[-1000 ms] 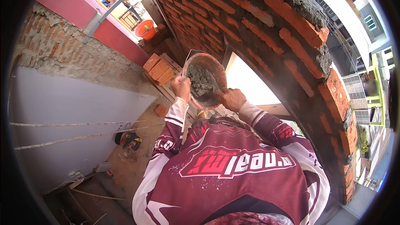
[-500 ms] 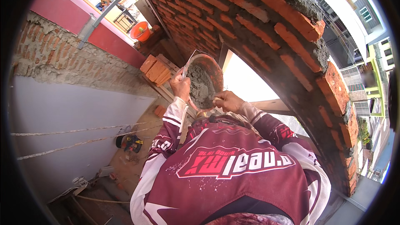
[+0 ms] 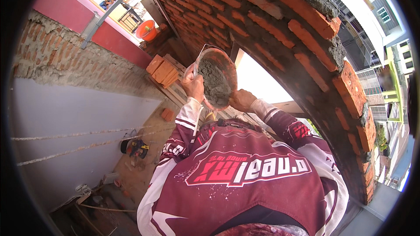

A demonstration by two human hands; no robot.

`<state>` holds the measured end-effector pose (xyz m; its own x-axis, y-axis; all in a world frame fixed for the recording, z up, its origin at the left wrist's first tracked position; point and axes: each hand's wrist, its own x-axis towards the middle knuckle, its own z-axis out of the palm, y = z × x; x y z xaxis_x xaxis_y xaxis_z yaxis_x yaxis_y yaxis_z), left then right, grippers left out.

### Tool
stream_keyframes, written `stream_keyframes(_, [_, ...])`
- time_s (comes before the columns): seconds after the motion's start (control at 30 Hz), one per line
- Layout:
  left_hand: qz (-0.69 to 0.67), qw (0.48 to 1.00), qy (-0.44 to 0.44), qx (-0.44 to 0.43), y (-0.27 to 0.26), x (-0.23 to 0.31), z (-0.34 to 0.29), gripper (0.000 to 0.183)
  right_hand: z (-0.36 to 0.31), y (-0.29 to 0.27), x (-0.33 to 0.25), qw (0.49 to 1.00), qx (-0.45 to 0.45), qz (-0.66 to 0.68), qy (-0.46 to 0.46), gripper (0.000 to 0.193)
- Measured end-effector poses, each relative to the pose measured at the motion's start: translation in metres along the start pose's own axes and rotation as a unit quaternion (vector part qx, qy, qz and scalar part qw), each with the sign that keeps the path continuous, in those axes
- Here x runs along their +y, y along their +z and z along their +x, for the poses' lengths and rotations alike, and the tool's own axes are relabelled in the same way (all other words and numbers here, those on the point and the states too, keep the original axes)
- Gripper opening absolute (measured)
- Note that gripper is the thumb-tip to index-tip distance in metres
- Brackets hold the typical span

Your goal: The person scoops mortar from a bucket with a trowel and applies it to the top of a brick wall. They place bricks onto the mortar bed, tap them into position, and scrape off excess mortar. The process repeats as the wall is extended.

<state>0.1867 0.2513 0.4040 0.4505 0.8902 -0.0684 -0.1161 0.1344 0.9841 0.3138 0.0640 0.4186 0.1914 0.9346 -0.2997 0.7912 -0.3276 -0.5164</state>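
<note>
At the far left of the frame, a strip of rough old brickwork [image 3: 57, 50] runs above a pale wall [image 3: 65, 109], and two ropes [image 3: 83, 133] stretch across in front of that wall. Left of centre, a black and yellow tool [image 3: 136, 147] lies on the floor [image 3: 151, 137]. In the upper left, an orange tub [image 3: 146, 30] sits beyond a stack of bricks [image 3: 162, 71]. Near the middle, the left hand [image 3: 192, 84] has its fingers clamped on the left side of a bucket [image 3: 231, 66], which is tilted and partly filled with wet grey mortar [image 3: 213, 78]. The right hand [image 3: 242, 100] is at the bucket's lower right rim, fingers curled; I cannot tell whether they grip the rim or something else. Below is a maroon shirt [image 3: 245, 148]. A brick wall [image 3: 280, 32] with a bright opening [image 3: 260, 81] curves from upper middle to lower right, and houses [image 3: 380, 13] show at the right edge.
</note>
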Motion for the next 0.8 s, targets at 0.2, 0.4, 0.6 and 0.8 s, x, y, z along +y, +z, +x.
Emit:
stream_keyframes(0.2, [-0.065,0.995,-0.073,0.010,-0.014,-0.014,0.006,0.027,-0.017,0.006,-0.006,0.901,-0.096,0.410,0.108,0.029])
stream_keyframes(0.4, [-0.128,0.979,-0.136,0.086,-0.031,-0.015,-0.008,0.029,-0.047,-0.097,-0.021,0.928,-0.047,0.355,0.107,0.031])
stream_keyframes(0.6, [-0.135,0.973,-0.121,0.142,-0.030,-0.022,-0.019,0.038,-0.075,-0.239,-0.070,0.946,0.083,0.302,0.088,0.039])
stream_keyframes(0.8, [-0.033,0.972,-0.158,0.173,-0.047,-0.027,-0.018,0.037,-0.067,-0.378,-0.099,0.922,0.371,0.078,-0.074,0.041])
